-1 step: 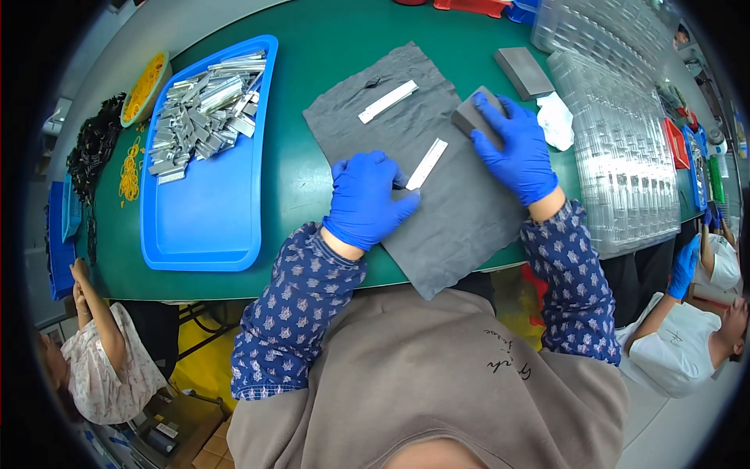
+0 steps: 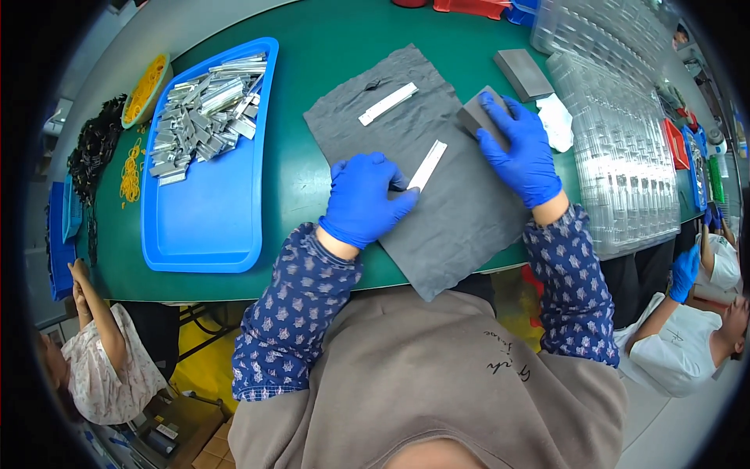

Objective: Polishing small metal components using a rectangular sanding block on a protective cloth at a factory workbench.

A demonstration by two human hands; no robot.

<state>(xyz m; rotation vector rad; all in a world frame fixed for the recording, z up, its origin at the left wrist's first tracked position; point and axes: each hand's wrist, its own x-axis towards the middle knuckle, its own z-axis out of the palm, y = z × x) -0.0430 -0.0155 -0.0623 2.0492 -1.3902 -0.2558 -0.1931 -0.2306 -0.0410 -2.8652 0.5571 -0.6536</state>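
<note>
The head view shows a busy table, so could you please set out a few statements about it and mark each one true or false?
1. The left hand has its thumb and forefinger at one end of the near strip. True.
2. The right hand is on the far strip. False: it is on a grey block, and the far strip lies apart from both hands.
3. Both strips lie on a dark grey cloth. True.
4. The blue tray stands to the right of the dark grey cloth. False: it stands to the left.
5. Loose yellow bands lie on the green table. True.
</note>
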